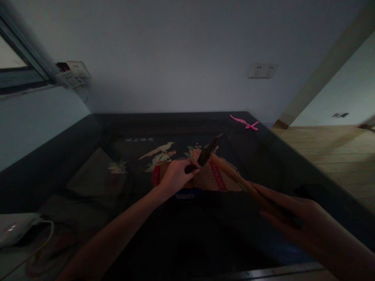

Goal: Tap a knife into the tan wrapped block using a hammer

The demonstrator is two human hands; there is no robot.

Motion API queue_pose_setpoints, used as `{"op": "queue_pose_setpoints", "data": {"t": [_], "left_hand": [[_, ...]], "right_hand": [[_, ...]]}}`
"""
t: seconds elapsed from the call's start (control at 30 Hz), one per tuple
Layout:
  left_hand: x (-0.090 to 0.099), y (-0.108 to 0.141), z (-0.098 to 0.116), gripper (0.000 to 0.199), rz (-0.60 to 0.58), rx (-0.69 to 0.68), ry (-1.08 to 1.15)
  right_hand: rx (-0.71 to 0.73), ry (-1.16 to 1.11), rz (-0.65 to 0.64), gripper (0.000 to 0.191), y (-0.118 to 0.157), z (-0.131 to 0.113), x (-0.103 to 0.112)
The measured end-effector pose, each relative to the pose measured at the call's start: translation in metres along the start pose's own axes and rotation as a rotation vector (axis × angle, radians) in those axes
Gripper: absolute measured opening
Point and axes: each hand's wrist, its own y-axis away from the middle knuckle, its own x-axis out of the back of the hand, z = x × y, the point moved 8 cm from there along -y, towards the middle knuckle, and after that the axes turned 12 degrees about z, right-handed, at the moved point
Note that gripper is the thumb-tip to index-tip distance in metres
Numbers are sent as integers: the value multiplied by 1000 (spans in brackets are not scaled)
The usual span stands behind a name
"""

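One tool (224,167) spans left fingers (191,163) gripping its dark head (206,153) and right fingers (272,194) gripping its handle (246,185).

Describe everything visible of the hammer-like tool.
The hammer-like tool has a long, light-brown handle that looks wooden, and a dark, possibly metal head set across its far end, tapering toward the upper right. It slants over the dark tabletop, head away from the person. The right hand holds the handle; the left hand pinches the head's left end. A spotted item with red bands lies beneath; contact is unclear. Dim light hides finer detail.
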Motion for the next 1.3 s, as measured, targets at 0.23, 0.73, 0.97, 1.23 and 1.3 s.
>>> {"op": "queue_pose_setpoints", "data": {"t": [0.23, 0.73, 0.97, 1.23, 1.3], "left_hand": [[5, 2, 6, 14, 15, -65, -62], [8, 5, 8, 7, 61, -157, -59], [9, 2, -1, 7, 51, -83, 19], [9, 3, -9, 6, 50, -24, 115], [8, 3, -10, 6, 47, -18, 122]], "right_hand": [[-51, -107, 28, 48, 1, 3, -1], [-207, -122, 71, 50, 4, 4, 6], [-236, -102, 120, 49, 9, 12, 7], [-192, -96, 18, 54, 3, 5, 3], [-186, -97, 11, 54, 2, 5, 3]]}}
